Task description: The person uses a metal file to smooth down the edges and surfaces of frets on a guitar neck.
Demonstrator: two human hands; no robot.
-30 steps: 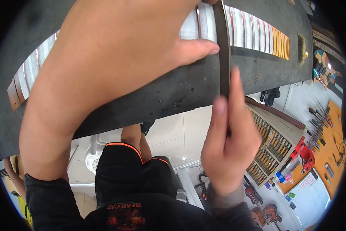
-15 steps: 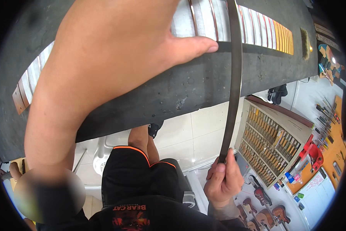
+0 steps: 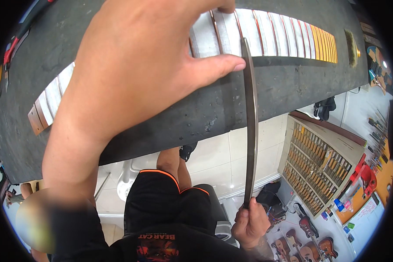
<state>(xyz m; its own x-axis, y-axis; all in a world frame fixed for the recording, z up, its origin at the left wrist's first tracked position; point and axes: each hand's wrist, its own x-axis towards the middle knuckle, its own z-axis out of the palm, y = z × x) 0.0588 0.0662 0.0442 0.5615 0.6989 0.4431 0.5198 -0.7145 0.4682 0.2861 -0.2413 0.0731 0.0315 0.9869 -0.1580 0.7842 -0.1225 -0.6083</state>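
A guitar fretboard lies across the dark bench, covered with whitish tape between its reddish fret wires. Bare wood with closely set frets shows at its right end. My left hand is wrapped over the fretboard's middle, thumb along the near edge and a bent finger at the far edge; the other fingertips are hidden. In my right hand, low and close to my body, is the handle end of a long, flat, dark metal file. Its far tip overlaps the fretboard's near part, beside my left thumb.
The dark bench top ends in a near edge above my lap. A small brush sits right of the fretboard. Tools with red handles lie far left. Beyond the bench stand a rack of wooden-handled tools and several guitars.
My right hand has drawn the file back toward me and left; its tip, earlier beyond the far edge, is now over the fretboard. My left hand keeps its hold. The view has shifted slightly.
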